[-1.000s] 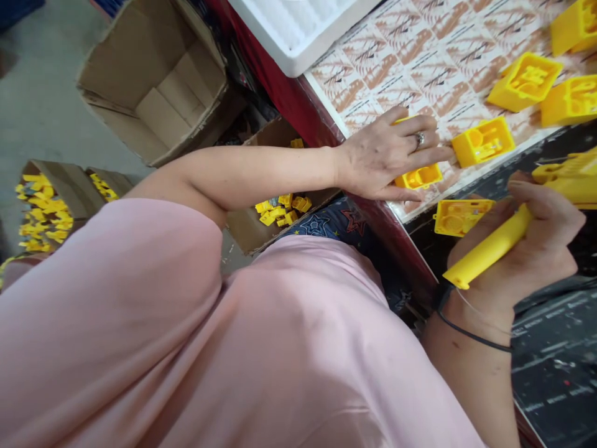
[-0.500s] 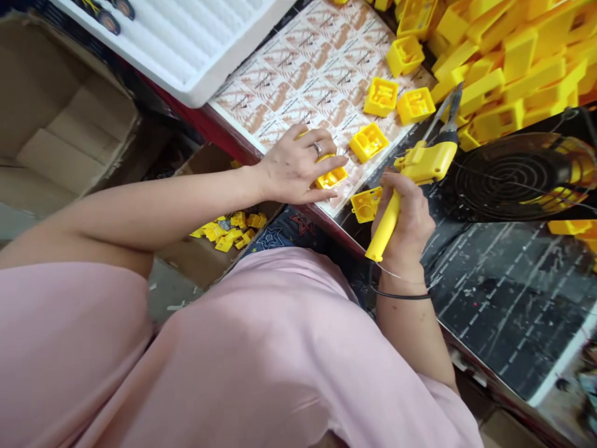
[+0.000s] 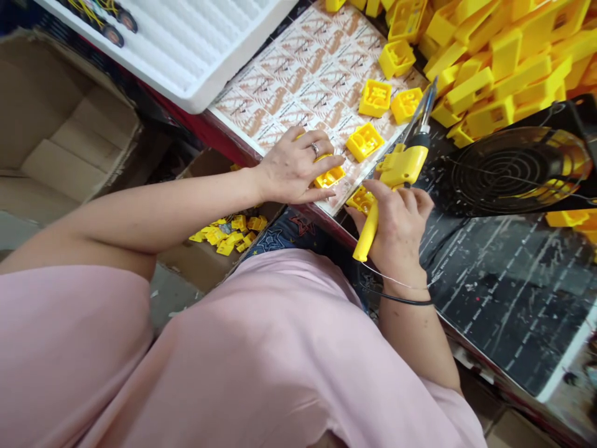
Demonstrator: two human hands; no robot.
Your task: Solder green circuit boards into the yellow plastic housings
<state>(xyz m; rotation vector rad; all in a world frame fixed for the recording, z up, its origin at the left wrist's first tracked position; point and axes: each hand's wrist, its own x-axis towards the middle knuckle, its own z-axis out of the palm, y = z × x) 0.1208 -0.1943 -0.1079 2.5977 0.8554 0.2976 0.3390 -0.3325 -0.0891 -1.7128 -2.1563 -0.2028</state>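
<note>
My left hand (image 3: 298,165) lies over a small yellow plastic housing (image 3: 330,178) at the board's front edge, its fingers bent around the far side and partly hiding it. A yellow soldering gun (image 3: 405,165) is in my right hand (image 3: 398,227), its metal tip angled up and away. Thin solder wire trails from the lower end of its handle. Another yellow housing (image 3: 361,199) shows just beside my right fingers, partly covered by them. Beyond my left hand, an open yellow housing (image 3: 365,142) rests on the patterned board (image 3: 298,74).
A heap of yellow housings (image 3: 504,74) fills the back right. In front of it stands a black fan (image 3: 508,171) on the dark mat (image 3: 494,298). A white foam tray (image 3: 186,56) lies back left. Below the table edge is a cardboard box (image 3: 186,252) with yellow parts.
My right hand has moved the soldering gun slightly left, and its fingers have shifted on the handle. My left hand stays on its housing.
</note>
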